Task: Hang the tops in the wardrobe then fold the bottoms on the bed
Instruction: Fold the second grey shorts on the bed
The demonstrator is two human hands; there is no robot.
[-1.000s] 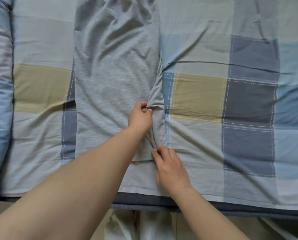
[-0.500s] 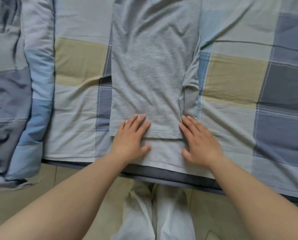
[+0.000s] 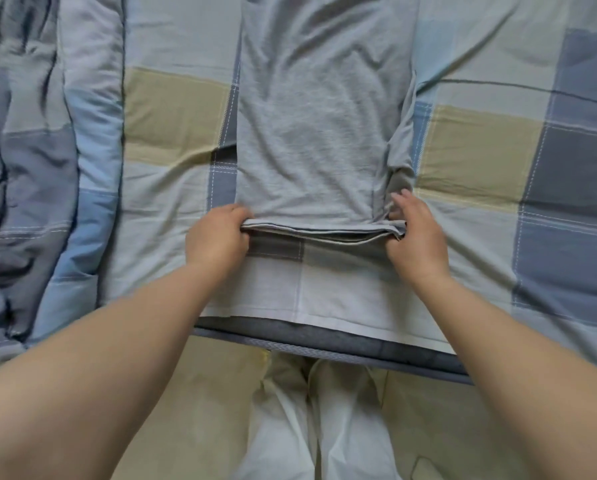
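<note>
Both hands pinch the near hem of the grey bottoms (image 3: 321, 133), which lie lengthwise on the bed (image 3: 480, 150): left hand (image 3: 215, 239) at one corner, right hand (image 3: 418, 233) at the other. To fold well, the person should lift both corners level, carry the hem straight away, and keep the layers aligned.

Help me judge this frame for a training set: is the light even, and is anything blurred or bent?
Head view: soft, even daylight, no glare; only a faint shadow under the lifted hem of the grey knit garment, gripped by the left hand and right hand. The checked patchwork bedsheet is sharp; its lines bow toward the edges, and the forearms stretch wide.
</note>
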